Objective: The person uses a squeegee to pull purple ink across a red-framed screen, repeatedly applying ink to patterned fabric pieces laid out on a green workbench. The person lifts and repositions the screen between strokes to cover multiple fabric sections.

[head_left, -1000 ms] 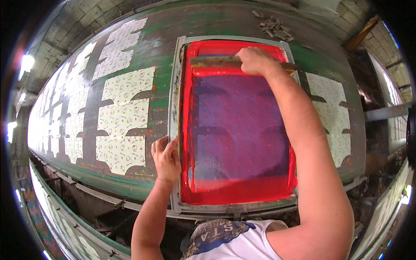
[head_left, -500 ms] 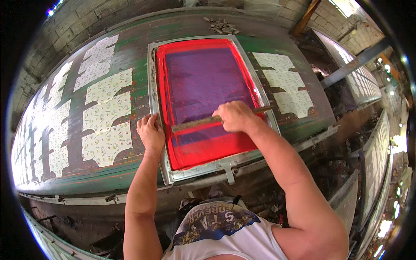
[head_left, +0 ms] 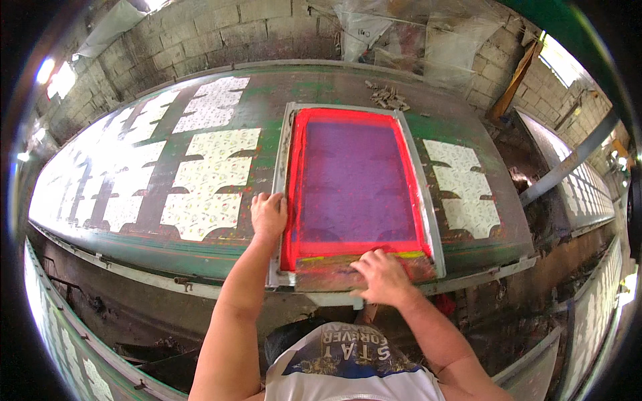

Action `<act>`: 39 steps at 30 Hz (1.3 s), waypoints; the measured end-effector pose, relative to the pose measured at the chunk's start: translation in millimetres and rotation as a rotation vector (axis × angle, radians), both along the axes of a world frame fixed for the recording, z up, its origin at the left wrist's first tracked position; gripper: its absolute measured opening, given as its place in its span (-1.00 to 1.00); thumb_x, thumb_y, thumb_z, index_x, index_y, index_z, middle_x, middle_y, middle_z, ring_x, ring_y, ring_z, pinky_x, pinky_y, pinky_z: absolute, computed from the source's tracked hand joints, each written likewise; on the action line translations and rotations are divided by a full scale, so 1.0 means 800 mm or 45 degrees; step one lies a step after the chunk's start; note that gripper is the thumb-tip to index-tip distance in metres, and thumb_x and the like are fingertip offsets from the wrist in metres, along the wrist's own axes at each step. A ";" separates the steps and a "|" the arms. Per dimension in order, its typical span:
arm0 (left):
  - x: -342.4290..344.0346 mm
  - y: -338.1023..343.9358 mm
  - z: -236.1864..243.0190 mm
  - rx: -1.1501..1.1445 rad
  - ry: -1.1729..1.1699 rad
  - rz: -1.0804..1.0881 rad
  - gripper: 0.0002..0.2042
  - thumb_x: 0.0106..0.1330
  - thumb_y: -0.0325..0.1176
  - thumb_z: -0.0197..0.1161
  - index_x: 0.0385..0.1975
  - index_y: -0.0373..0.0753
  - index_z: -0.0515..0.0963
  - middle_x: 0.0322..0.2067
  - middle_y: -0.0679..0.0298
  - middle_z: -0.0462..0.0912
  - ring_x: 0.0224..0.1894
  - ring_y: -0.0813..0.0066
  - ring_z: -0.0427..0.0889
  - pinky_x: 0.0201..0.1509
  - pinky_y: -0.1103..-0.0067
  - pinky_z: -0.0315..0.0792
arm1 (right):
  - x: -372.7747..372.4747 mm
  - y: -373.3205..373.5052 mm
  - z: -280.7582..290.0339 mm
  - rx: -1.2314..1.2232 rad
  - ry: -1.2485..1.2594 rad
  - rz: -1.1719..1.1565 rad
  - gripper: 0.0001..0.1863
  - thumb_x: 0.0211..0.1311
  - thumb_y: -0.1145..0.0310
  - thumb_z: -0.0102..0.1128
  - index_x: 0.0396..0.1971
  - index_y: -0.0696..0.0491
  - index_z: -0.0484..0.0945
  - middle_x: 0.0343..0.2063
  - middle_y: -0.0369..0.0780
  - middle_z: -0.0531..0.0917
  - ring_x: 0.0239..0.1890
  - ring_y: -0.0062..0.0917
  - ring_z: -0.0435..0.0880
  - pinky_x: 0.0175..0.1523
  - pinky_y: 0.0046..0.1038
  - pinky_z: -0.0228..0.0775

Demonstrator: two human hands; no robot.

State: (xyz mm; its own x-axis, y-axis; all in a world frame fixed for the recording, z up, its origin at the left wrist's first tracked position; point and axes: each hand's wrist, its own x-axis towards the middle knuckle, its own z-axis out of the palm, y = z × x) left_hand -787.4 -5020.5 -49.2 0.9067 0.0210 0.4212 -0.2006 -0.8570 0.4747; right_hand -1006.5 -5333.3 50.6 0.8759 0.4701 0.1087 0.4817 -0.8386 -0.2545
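A screen printing frame point(head_left: 283, 144) with pale metal rails lies on the long green table. Red ink rims its mesh point(head_left: 358, 180), and the middle of the mesh looks purple. My left hand point(head_left: 269, 212) has its fingers bent over the frame's left rail. At the near end of the mesh, a wide wooden squeegee point(head_left: 324, 273) stained with paint lies across the frame, tilted toward me. My right hand point(head_left: 382, 275) grips the squeegee right of its middle, fingers over its top edge. Its blade edge is hidden from me.
Printed white fabric pieces point(head_left: 212, 177) lie in rows to the left, and another fabric piece point(head_left: 461, 187) lies to the right. Small grey scraps point(head_left: 388, 97) are heaped at the far side. A metal rail point(head_left: 200, 287) runs along the near table edge. A slanted post point(head_left: 568, 160) stands at right.
My right hand has drawn the squeegee toward me, from the lower mesh to the frame's near end, and tilted it. My left hand stays on the left rail. The view has shifted.
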 end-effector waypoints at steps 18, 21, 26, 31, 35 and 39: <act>0.007 -0.019 -0.021 0.130 0.069 0.209 -0.70 0.39 -0.29 0.45 0.07 -0.18 0.84 -0.14 -0.01 0.79 0.05 -0.08 0.68 0.24 0.15 0.54 | 0.019 -0.271 -0.064 0.563 -0.003 -0.850 -0.33 0.35 0.27 0.52 0.42 0.14 0.58 0.40 0.14 0.55 0.42 0.11 0.53 0.54 0.02 0.38; 0.008 -0.016 -0.016 0.106 0.104 0.188 -0.64 0.28 -0.38 0.47 0.10 -0.17 0.83 -0.13 0.01 0.77 0.05 -0.08 0.67 0.25 0.16 0.55 | 0.027 -0.287 -0.090 0.945 0.215 -0.934 -0.36 0.35 0.27 0.51 0.38 0.16 0.61 0.27 0.13 0.69 0.34 0.02 0.66 0.47 -0.07 0.47; 0.007 -0.009 -0.016 -0.134 0.153 0.099 -0.53 0.04 -0.58 0.44 0.05 -0.22 0.82 -0.13 0.07 0.71 0.07 -0.02 0.66 0.26 0.19 0.55 | 0.033 -0.282 -0.104 0.862 0.320 -0.969 -0.41 0.35 0.22 0.52 0.31 0.17 0.68 0.15 0.09 0.78 0.24 -0.06 0.76 0.36 -0.16 0.59; 0.009 0.008 -0.038 -0.367 0.177 0.108 -0.57 0.02 -0.66 0.46 -0.03 -0.28 0.81 -0.11 0.08 0.74 0.04 0.05 0.70 0.21 0.28 0.58 | 0.047 -0.274 -0.088 1.031 0.468 -1.103 -0.57 0.36 0.25 0.46 0.16 0.09 0.79 0.06 0.00 0.82 0.18 -0.13 0.79 0.30 -0.18 0.61; 0.015 0.021 -0.052 -0.606 0.231 0.084 -0.63 0.10 -0.71 0.43 -0.05 -0.36 0.78 -0.14 0.25 0.73 -0.09 0.38 0.73 0.09 0.46 0.59 | 0.046 -0.271 -0.054 0.988 0.431 -1.101 -0.62 0.36 0.26 0.47 0.10 0.06 0.82 0.02 -0.04 0.83 0.14 -0.19 0.80 0.27 -0.21 0.62; 0.021 0.019 -0.038 -0.763 0.287 0.038 -0.77 0.19 -0.78 0.38 -0.21 -0.36 0.70 -0.29 0.43 0.67 -0.25 0.69 0.59 -0.12 0.64 0.46 | 0.038 -0.277 -0.006 0.875 0.256 -0.981 -0.64 0.34 0.26 0.48 0.08 0.05 0.83 -0.02 -0.07 0.82 0.11 -0.21 0.80 0.24 -0.20 0.62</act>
